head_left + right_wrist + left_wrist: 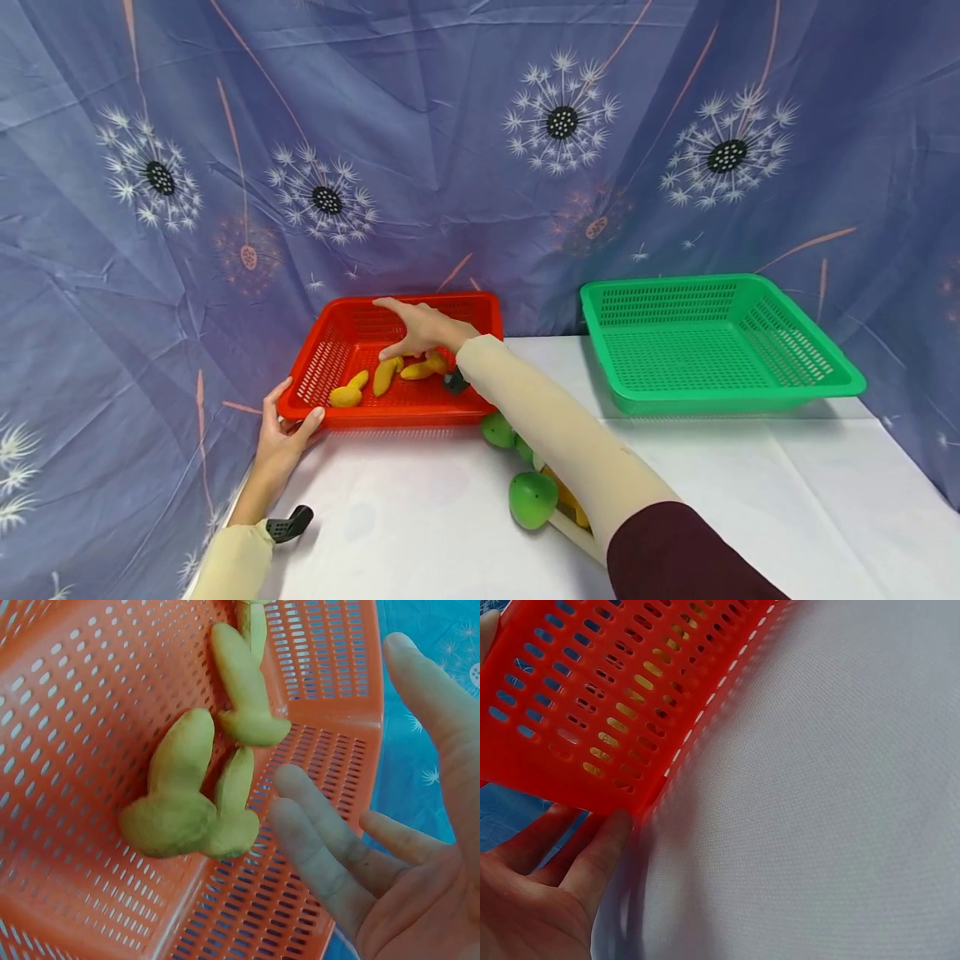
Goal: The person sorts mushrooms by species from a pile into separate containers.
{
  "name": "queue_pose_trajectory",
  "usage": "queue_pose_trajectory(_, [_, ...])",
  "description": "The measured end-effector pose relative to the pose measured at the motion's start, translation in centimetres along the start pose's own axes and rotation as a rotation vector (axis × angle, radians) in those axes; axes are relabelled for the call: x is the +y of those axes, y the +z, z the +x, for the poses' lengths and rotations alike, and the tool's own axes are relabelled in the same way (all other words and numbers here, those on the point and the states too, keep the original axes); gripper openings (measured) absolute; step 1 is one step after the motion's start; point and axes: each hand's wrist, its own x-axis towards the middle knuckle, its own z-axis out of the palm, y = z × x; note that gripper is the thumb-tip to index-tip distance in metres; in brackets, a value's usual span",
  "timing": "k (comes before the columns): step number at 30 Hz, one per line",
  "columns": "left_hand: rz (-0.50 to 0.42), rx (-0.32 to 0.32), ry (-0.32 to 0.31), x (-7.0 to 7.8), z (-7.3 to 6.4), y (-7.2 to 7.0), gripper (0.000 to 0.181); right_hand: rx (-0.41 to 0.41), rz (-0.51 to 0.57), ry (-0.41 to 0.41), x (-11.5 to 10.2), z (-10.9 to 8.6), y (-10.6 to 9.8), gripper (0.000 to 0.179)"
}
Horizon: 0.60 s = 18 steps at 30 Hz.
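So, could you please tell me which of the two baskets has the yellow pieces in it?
The red basket, on the left, holds them; the green basket, to its right, shows only bare mesh.

Blue-purple curtain (465,125) w/ white dandelion print hangs as backdrop, creased. White cloth covers table (750,500). Even, soft light.

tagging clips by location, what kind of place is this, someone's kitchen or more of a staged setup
Most likely a staged tabletop setup, not a kitchen. A dandelion-print blue cloth hangs as a backdrop round a white-covered table. On it stand only a red basket of yellow toy-like pieces and a green basket.
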Motion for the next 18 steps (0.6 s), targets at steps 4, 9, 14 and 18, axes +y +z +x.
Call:
queue_pose_trajectory(4, [-0.001, 0.007, -0.005, -0.1, -0.1, -0.1, 0.081, 0.034, -0.084, -0.048, 0.4, -0.3, -0.1, 0.1])
queue_pose_trajectory(9, [0.0, 0.006, -0.007, 0.0, -0.2, -0.1, 0.082, 0.047, -0.081, -0.099, 0.8, -0.7, -0.6, 0.099])
queue_pose_trajectory(14, [0.005, 0.008, 0.003, 0.2, -0.2, 0.2, 0.082, 0.057, -0.045, -0.167, 0.8, -2.1, -1.6, 0.097])
queue_pose_trajectory(18, [-0.005, 0.005, 0.004, 0.2, -0.1, 0.3, 0.082, 0.082, -0.058, -0.236, 0.5, -4.0, -2.7, 0.095])
